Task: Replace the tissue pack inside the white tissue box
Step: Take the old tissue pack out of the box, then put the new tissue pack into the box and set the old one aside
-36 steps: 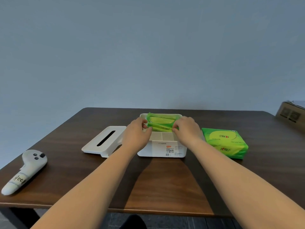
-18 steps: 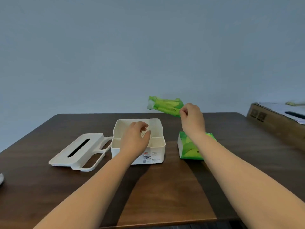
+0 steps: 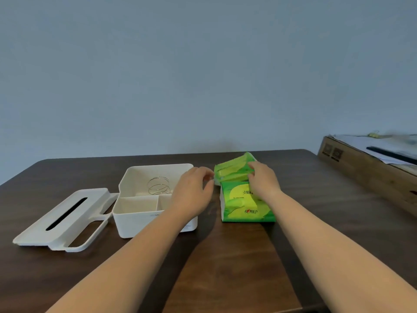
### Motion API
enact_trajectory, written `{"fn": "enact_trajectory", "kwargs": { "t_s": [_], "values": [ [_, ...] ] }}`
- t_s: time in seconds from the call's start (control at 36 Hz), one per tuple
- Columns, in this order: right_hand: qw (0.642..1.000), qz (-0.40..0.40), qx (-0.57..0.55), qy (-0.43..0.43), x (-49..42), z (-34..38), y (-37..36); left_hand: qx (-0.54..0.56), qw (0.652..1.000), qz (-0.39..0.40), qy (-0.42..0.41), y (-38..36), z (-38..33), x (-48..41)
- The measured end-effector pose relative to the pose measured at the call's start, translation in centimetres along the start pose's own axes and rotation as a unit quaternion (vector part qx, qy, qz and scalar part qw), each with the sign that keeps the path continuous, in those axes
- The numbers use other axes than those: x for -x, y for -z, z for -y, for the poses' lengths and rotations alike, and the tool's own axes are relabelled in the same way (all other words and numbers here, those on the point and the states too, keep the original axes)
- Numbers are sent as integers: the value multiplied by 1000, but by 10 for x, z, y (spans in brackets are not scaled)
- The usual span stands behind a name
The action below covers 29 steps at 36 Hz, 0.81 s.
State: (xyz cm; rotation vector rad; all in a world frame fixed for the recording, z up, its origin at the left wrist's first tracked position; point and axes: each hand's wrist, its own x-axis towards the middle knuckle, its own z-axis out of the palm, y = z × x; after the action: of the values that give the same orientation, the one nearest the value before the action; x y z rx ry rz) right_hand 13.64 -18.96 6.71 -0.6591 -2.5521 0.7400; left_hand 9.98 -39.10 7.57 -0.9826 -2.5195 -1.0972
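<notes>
The white tissue box (image 3: pixel 144 220) stands open on the dark wooden table, with a metal spring (image 3: pixel 158 186) showing inside it. Its slotted lid (image 3: pixel 65 219) lies flat to the left. A full green tissue pack (image 3: pixel 244 203) lies to the right of the box. Just behind it, my right hand (image 3: pixel 262 180) is shut on a flatter, crumpled green pack (image 3: pixel 232 169) that rests low at the table. My left hand (image 3: pixel 191 193) hovers over the box's right edge, fingers loosely curled and holding nothing.
A long cardboard box (image 3: pixel 370 175) with papers on top lies along the table's right side. A plain grey-blue wall stands behind the table (image 3: pixel 225 267).
My right hand lifted the crumpled green pack out of the box, carried it right and lowered it behind the full pack. My left hand let go and drifted toward the box's right edge.
</notes>
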Motion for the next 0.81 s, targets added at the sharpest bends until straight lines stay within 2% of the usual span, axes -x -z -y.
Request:
{"fn": "enact_trajectory", "kwargs": {
  "t_s": [0.25,0.47,0.61,0.72,0.81],
  "values": [
    [999,-1,-18,-37,10,-31,18,-23,988,130,73,-28,-26,-6],
    [994,73,-24,-78,38,-40,39,25,957,247,150,-42,-46,-7],
    [986,138,-58,-69,54,-37,45,23,961,232,146,-66,-28,-10],
    [984,146,-82,-65,65,-31,48,30,971,202,127,-60,-39,1],
    [987,146,-59,-37,75,-22,51,37,977,174,115,-51,-49,10]
  ]
}}
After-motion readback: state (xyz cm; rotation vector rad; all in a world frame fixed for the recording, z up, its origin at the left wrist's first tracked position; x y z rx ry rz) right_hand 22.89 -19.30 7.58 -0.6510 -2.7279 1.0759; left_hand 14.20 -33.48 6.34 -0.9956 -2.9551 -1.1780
